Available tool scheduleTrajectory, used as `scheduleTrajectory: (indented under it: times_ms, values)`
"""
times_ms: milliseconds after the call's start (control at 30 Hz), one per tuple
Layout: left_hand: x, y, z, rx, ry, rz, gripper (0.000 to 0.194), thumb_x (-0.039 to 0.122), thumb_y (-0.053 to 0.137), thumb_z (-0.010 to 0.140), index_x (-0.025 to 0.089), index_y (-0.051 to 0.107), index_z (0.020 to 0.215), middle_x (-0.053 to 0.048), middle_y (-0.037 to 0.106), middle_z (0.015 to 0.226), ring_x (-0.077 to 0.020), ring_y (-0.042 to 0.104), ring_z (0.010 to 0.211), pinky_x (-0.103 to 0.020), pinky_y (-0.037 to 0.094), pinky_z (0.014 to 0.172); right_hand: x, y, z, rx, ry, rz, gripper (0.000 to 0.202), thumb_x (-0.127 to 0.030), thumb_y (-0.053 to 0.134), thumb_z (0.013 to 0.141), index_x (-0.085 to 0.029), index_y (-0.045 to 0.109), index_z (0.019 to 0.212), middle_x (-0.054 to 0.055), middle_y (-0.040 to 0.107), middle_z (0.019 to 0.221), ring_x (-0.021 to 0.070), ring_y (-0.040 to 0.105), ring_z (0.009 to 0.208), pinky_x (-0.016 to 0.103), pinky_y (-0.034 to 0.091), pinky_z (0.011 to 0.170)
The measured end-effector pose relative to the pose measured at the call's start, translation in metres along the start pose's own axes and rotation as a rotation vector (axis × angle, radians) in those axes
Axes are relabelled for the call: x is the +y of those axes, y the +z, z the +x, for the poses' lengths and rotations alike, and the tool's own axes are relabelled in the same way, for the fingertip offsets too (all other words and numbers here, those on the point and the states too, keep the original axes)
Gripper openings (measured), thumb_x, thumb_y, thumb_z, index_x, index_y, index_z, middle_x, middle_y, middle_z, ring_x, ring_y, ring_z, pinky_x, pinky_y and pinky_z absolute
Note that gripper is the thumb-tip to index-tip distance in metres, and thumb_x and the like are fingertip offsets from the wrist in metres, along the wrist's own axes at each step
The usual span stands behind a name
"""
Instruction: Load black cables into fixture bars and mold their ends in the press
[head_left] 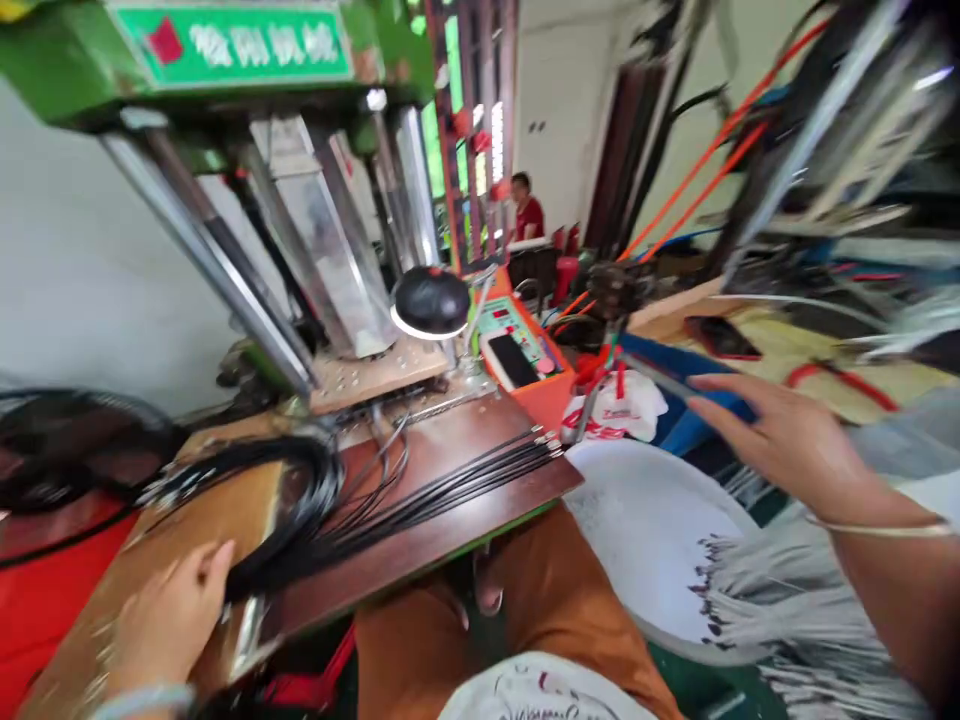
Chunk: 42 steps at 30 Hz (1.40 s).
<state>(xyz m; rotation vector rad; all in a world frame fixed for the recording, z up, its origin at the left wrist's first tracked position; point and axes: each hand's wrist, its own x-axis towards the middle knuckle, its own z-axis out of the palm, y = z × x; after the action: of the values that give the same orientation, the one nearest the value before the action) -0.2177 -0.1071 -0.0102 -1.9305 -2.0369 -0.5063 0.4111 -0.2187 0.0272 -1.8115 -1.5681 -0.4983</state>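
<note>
Largest item: a press with a green painted metal head (240, 98), a bit chipped-looking, carried on smooth, round, chromed columns (217, 260). Below it, a tabletop (457, 430) with a glossy, reddish-brown surface and a straight front edge. White basin (637, 520) to its right: round, wide, smooth-walled, apparently plastic. A thick sheaf of grey cables (780, 580) lies over the basin's right rim, strands loosely parallel, dark tips pointing inward. Yellowish-brown board (232, 510) at the tabletop's left, flat and wood-like.

Black cables (442, 490) lie on the tabletop: slim, flexible, sheathed, fanned nearly straight toward the right, where small pale ends gather near the corner; at the left they bend into a dense loop reaching onto the board. Control box (551, 395) behind that corner: orange, angular, hard-edged. Lamp shade (430, 300) beside it: black, rounded dome, pale rim.

Left hand (169, 610): over the board, fingers loosely bent, small gap at the thumb, fingertips just beside the black loop; cannot tell whether it grips any strand. Right hand (787, 440): raised beyond the basin, fingers extended, tips close together at the end of a thin grey strip (656, 375). Blurred; pinch or mere contact cannot be told.
</note>
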Motion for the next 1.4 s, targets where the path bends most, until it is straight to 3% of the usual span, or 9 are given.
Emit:
scheduleTrajectory:
  times_ms: [133,267,367,467,667,867,1100,1200,1400]
  values:
    - [0.048,-0.006,-0.024,0.052,0.3,-0.166,0.036,0.036,0.038,0.097,0.014,0.063,0.108,-0.012,0.07,0.105,-0.0261,0.066,0.099,-0.041,0.053,0.091,-0.085,0.12,0.045,-0.602,-0.46,0.156,0.032,-0.031,0.047,0.094,-0.016,0.061,0.117,0.012,0.067,0.117,0.0258,0.061,0.109,0.04,0.049,0.094]
    - [0.151,0.008,-0.035,-0.224,0.855,-0.467,0.038,0.016,0.036,0.095,0.019,0.054,0.129,-0.007,0.063,0.13,-0.0156,0.059,0.12,-0.028,0.048,0.104,-0.151,0.206,0.079,-0.638,-0.608,0.016,0.029,-0.014,0.044,0.092,-0.008,0.061,0.115,0.018,0.062,0.117,0.0269,0.056,0.112,0.042,0.044,0.096]
    - [0.201,0.032,-0.026,-0.332,0.938,-0.411,0.049,0.021,0.051,0.09,0.013,0.046,0.138,-0.014,0.049,0.144,-0.0258,0.049,0.131,-0.041,0.044,0.111,-0.17,0.234,0.1,-0.592,-0.607,-0.051,0.027,-0.009,0.039,0.092,-0.007,0.064,0.102,0.02,0.062,0.104,0.0284,0.057,0.103,0.042,0.044,0.089]
    - [0.219,0.043,-0.008,-0.437,0.83,-0.363,0.048,0.029,0.061,0.087,0.014,0.052,0.131,-0.015,0.054,0.136,-0.03,0.053,0.122,-0.046,0.047,0.106,-0.163,0.239,0.108,-0.628,-0.641,-0.031,0.017,-0.016,0.051,0.09,-0.011,0.065,0.099,0.015,0.064,0.102,0.0255,0.057,0.097,0.037,0.043,0.084]
    - [0.225,0.024,0.021,-0.634,0.8,-0.325,0.043,0.045,0.067,0.083,0.014,0.06,0.113,-0.013,0.059,0.113,-0.0277,0.056,0.107,-0.042,0.05,0.096,-0.113,0.224,0.088,-0.76,-0.69,0.165,0.027,-0.022,0.047,0.094,-0.015,0.064,0.114,0.011,0.065,0.112,0.0247,0.053,0.106,0.038,0.037,0.092]
    - [0.233,0.023,0.037,-0.898,0.754,-0.172,0.02,0.035,0.063,0.086,0.015,0.064,0.089,-0.008,0.065,0.09,-0.0221,0.064,0.087,-0.031,0.05,0.081,-0.09,0.209,0.071,-0.581,-0.772,0.319,0.029,-0.021,0.044,0.093,-0.016,0.067,0.109,0.011,0.069,0.106,0.0247,0.056,0.101,0.041,0.038,0.088]
    - [0.235,0.019,0.025,-0.75,0.765,-0.13,0.024,0.029,0.062,0.086,0.015,0.06,0.105,-0.011,0.062,0.109,-0.0253,0.062,0.098,-0.034,0.049,0.085,-0.099,0.208,0.06,-0.551,-0.727,0.325,0.022,-0.012,0.047,0.083,-0.012,0.067,0.094,0.013,0.067,0.094,0.0246,0.057,0.092,0.038,0.041,0.086]
    - [0.233,0.02,0.034,-0.903,0.722,-0.161,0.015,0.03,0.06,0.087,0.016,0.063,0.088,-0.008,0.066,0.09,-0.0233,0.064,0.085,-0.031,0.046,0.075,-0.097,0.209,0.06,-0.588,-0.722,0.379,0.021,-0.015,0.047,0.086,-0.012,0.066,0.096,0.013,0.068,0.097,0.0242,0.059,0.094,0.039,0.043,0.088]
    - [0.234,0.032,0.069,-1.395,0.468,-0.584,0.035,0.045,0.06,0.083,0.016,0.053,0.065,0.003,0.058,0.06,-0.0097,0.049,0.054,-0.023,0.038,0.056,-0.08,0.183,0.075,-0.51,-0.5,0.448,0.018,-0.031,0.054,0.085,-0.019,0.067,0.084,0.009,0.069,0.104,0.0263,0.061,0.098,0.044,0.047,0.087]
